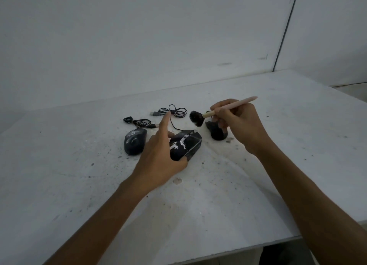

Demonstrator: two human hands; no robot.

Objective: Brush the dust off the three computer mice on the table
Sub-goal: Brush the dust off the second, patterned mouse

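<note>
Three dark computer mice lie on the white table [258, 175]. The left mouse [134, 144] lies free. The middle mouse [186, 145], black with white smears, is gripped at its near end by my left hand [160, 159], thumb on one side and index finger stretched up. My right hand [238, 123] holds a brush [224, 109] with a pale handle; its dark bristles [195, 118] hover just above the far end of the middle mouse. The right mouse [216, 131] sits partly hidden behind my right hand.
Two coiled black cables with USB plugs lie behind the mice, one cable [139, 122] at the left and another cable [174, 111] in the middle. Dust specks are scattered over the tabletop. A white wall [139, 46] stands behind, and the table's near edge runs at lower right.
</note>
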